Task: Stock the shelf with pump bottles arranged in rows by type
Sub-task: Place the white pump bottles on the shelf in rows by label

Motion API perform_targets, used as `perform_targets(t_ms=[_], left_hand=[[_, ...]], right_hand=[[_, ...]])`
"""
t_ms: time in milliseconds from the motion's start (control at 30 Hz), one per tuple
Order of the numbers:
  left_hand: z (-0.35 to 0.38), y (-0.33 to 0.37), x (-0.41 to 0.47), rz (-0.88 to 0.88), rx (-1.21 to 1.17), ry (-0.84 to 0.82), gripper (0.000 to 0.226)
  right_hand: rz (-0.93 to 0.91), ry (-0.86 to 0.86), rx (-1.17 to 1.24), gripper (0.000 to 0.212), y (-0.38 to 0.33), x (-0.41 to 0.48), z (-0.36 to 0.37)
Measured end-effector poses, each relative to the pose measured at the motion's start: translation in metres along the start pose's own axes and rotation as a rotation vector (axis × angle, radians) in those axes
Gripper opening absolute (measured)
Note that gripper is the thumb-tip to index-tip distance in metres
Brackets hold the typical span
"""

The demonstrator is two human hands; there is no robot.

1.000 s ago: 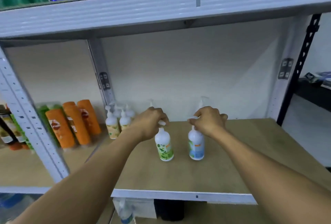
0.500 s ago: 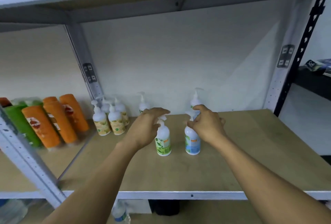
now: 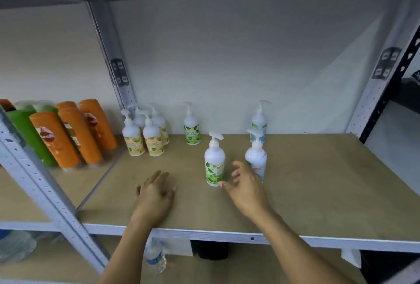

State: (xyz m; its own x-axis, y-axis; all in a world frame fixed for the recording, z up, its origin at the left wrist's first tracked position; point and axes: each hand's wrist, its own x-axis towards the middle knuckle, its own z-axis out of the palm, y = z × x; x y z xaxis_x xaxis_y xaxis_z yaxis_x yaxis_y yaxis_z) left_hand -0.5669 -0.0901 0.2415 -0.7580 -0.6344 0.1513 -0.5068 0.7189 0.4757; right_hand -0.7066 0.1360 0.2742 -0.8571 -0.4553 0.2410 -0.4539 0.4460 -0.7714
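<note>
Green-label pump bottle (image 3: 214, 163) and blue-label pump bottle (image 3: 256, 158) upright, side by side, mid-shelf (image 3: 318, 188).
Both hands empty: left hand (image 3: 155, 195) fingers straight, near front edge; right hand (image 3: 246, 187) loosely spread, just before both bottles. Yellow-label pump bottles (image 3: 143, 140) grouped rear left.

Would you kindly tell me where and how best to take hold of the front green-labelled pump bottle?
Probably take the front green-labelled bottle round its wide body, at the label, coming from the front or left. It stands upright, its pump neck is slim, and the blue-labelled bottle and right hand crowd its right side.
</note>
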Motion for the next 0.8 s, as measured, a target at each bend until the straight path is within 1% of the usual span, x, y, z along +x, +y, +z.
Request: perform_targets(t_ms=[67, 167, 200, 333, 433, 600, 800], left_hand=[[-0.002, -0.005, 0.005, 0.004, 0.075, -0.014, 0.057], [-0.009, -0.013, 0.017, -0.017, 0.157, -0.074, 0.065], [-0.012, -0.016, 0.020, -0.032, 0.174, -0.089, 0.068], [-0.020, -0.031, 0.030, -0.055, 0.212, -0.096, 0.077], [-0.018, -0.034, 0.031, -0.042, 0.205, -0.095, 0.076], [-0.018, -0.034, 0.031, -0.034, 0.205, -0.064, 0.073], [-0.014, -0.036, 0.034, -0.032, 0.195, -0.034, 0.070]], right_hand=[[-0.008, 0.013, -0.012, 0.063, -0.003, 0.007, 0.016], [-0.020, 0.034, -0.026, 0.077, -0.005, 0.022, 0.038], [-0.017, 0.033, -0.022, 0.078, -0.005, 0.027, 0.044], [0.000, 0.055, 0.030, 0.067, -0.006, 0.048, 0.060], [0.034, 0.059, 0.070, 0.065, -0.008, 0.070, 0.065], [0.077, 0.056, 0.183, 0.076, -0.011, 0.119, 0.073], [0.069, 0.022, 0.213, 0.073, -0.007, 0.169, 0.082]])
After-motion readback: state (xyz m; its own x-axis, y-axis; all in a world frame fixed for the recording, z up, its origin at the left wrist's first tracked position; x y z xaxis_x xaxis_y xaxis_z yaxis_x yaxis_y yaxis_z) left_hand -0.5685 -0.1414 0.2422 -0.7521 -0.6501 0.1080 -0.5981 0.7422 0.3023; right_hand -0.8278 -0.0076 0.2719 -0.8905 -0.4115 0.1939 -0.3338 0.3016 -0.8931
